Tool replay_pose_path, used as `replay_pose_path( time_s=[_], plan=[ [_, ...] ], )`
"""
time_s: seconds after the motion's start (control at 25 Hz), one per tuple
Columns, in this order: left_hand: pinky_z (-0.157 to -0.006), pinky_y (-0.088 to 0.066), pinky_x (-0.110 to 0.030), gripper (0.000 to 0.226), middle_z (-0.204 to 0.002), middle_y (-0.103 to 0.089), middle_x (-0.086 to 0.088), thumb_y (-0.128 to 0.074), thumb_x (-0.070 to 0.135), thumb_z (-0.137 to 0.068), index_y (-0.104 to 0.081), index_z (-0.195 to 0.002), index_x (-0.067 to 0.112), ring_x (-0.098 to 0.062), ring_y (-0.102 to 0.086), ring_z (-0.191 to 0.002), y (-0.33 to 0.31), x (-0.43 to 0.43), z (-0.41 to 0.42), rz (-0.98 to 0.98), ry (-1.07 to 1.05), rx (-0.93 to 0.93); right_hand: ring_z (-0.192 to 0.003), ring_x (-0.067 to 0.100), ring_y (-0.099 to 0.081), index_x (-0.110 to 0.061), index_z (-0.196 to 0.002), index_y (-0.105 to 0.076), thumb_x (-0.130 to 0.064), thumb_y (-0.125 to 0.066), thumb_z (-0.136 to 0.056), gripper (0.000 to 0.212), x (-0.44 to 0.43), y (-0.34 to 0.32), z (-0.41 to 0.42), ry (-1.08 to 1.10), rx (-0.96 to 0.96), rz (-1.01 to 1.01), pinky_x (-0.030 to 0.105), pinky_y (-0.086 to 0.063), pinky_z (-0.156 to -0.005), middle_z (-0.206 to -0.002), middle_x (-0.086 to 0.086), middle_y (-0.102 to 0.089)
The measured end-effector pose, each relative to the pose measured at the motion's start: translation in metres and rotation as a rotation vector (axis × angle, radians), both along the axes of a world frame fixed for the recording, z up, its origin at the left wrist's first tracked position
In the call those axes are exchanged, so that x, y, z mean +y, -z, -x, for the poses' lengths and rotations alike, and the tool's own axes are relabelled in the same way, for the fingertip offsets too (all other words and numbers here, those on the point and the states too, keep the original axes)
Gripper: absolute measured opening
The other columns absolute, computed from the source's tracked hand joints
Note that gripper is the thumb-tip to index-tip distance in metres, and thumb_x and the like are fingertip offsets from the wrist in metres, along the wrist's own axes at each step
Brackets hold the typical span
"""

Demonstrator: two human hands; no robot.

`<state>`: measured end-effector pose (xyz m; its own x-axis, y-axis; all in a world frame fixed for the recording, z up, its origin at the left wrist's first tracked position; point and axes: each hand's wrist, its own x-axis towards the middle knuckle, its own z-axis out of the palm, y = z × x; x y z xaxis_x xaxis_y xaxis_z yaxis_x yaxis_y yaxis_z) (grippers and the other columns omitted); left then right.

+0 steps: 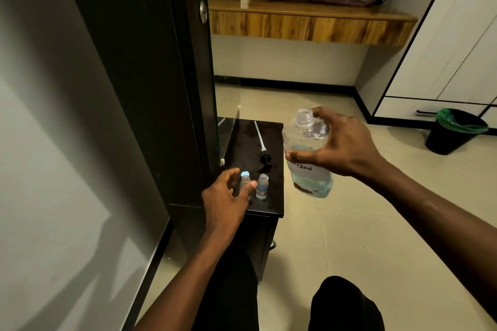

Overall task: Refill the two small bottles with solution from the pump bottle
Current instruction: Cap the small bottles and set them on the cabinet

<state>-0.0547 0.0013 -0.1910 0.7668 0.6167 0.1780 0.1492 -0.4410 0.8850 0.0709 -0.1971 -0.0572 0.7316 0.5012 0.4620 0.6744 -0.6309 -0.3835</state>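
Observation:
My right hand (341, 142) is shut on the large clear bottle (309, 169) of blue solution, held in the air right of the small black table (269, 207). Its neck is uncapped. The black pump head with its white tube (262, 145) lies on the table top. Two small open bottles stand near the table's front edge: the left small bottle (245, 179) and the right small bottle (262, 187), which holds some blue liquid. My left hand (226, 196) has its fingers spread around the left small bottle, thumb and fingers close to it; whether they touch it is unclear.
A tall dark cabinet with a glass door (209, 62) rises left of the table. A black bin with a green liner (454, 131) sits on the tiled floor at the right. A wooden shelf (309, 24) runs along the far wall. My knees show at the bottom.

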Motion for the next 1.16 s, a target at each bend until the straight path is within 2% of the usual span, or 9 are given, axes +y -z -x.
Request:
replay_pose_path(
  time_s=[0.16,0.28,0.4,0.56,0.68,0.76,0.88,1.0,1.16],
  plan=[
    [-0.101,-0.055,-0.037,0.052,-0.129,-0.067,0.001,-0.075,0.038,-0.090,-0.059,-0.138,0.026,-0.012,-0.062,-0.118,-0.055,0.002,-0.006,-0.109,0.022,-0.148,-0.110,0.030,-0.069,-0.019,-0.141,-0.057,-0.080,-0.078,-0.054,0.108,0.006,-0.019,-0.011,-0.029,0.012,0.036,0.050,-0.059,-0.090,-0.128,0.010,-0.072],
    [-0.103,-0.055,-0.039,0.048,-0.128,-0.069,0.002,-0.071,0.037,-0.093,-0.059,-0.139,0.028,-0.010,-0.064,-0.117,-0.101,0.009,-0.029,-0.158,0.112,-0.168,-0.104,0.025,-0.070,-0.019,-0.135,-0.063,-0.078,-0.073,-0.052,0.102,0.018,-0.039,-0.018,-0.086,0.024,-0.007,0.048,-0.060,-0.087,-0.120,0.006,-0.074],
    [-0.102,-0.055,-0.040,0.046,-0.130,-0.069,0.000,-0.066,0.040,-0.096,-0.059,-0.139,0.024,-0.009,-0.065,-0.116,-0.132,0.018,-0.050,-0.210,0.154,-0.190,-0.101,0.022,-0.071,-0.015,-0.124,-0.070,-0.053,-0.090,-0.059,0.078,0.040,-0.049,-0.029,-0.149,0.077,-0.076,0.044,-0.061,-0.087,-0.116,0.005,-0.076],
    [-0.092,-0.059,-0.030,0.050,-0.131,-0.068,-0.004,-0.069,0.038,-0.094,-0.058,-0.141,0.023,-0.011,-0.066,-0.112,-0.143,0.027,-0.062,-0.223,0.126,-0.192,-0.094,0.018,-0.071,-0.010,-0.113,-0.072,-0.031,-0.097,-0.057,0.065,0.084,-0.038,-0.046,-0.197,0.173,-0.095,0.031,-0.061,-0.083,-0.106,0.003,-0.075],
    [-0.065,-0.049,0.000,0.053,-0.128,-0.067,-0.004,-0.070,0.024,-0.095,-0.053,-0.144,0.023,0.004,-0.059,-0.077,-0.136,0.026,-0.063,-0.239,0.132,-0.081,-0.075,0.008,-0.067,-0.018,-0.090,-0.072,-0.020,-0.092,-0.060,0.036,0.110,-0.018,-0.059,-0.237,0.206,-0.056,0.020,-0.052,-0.067,-0.085,-0.005,-0.072],
    [-0.053,-0.041,0.002,0.053,-0.119,-0.068,-0.003,-0.067,0.019,-0.095,-0.051,-0.146,0.022,0.005,-0.053,-0.070,-0.130,0.025,-0.062,-0.279,0.145,0.003,-0.067,0.008,-0.063,-0.022,-0.078,-0.067,-0.017,-0.088,-0.064,0.025,0.119,-0.006,-0.064,-0.244,0.212,-0.046,0.016,-0.047,-0.060,-0.075,-0.007,-0.068],
    [-0.068,-0.052,-0.015,0.051,-0.109,-0.071,-0.006,-0.063,0.010,-0.093,-0.053,-0.144,0.015,-0.012,-0.065,-0.084,-0.127,0.024,-0.059,-0.325,0.150,0.061,-0.075,0.017,-0.069,-0.014,-0.087,-0.074,-0.021,-0.083,-0.064,0.026,0.128,0.011,-0.068,-0.260,0.243,-0.052,0.027,-0.056,-0.068,-0.083,0.002,-0.075],
    [-0.083,-0.057,-0.031,0.050,-0.108,-0.070,-0.010,-0.060,0.007,-0.090,-0.055,-0.140,0.011,-0.022,-0.067,-0.095,-0.122,0.024,-0.063,-0.341,0.133,0.109,-0.073,0.013,-0.067,-0.014,-0.089,-0.073,-0.025,-0.079,-0.062,0.030,0.136,0.024,-0.071,-0.278,0.285,-0.047,0.027,-0.055,-0.067,-0.082,0.000,-0.073],
    [-0.093,-0.049,-0.028,0.043,-0.106,-0.069,-0.010,-0.058,0.003,-0.088,-0.060,-0.130,0.010,-0.025,-0.059,-0.114,-0.113,0.025,-0.066,-0.349,0.136,0.158,-0.073,0.014,-0.066,-0.016,-0.089,-0.073,-0.028,-0.082,-0.062,0.031,0.140,0.032,-0.073,-0.276,0.284,-0.001,0.024,-0.050,-0.066,-0.080,-0.004,-0.072]
  ],
)
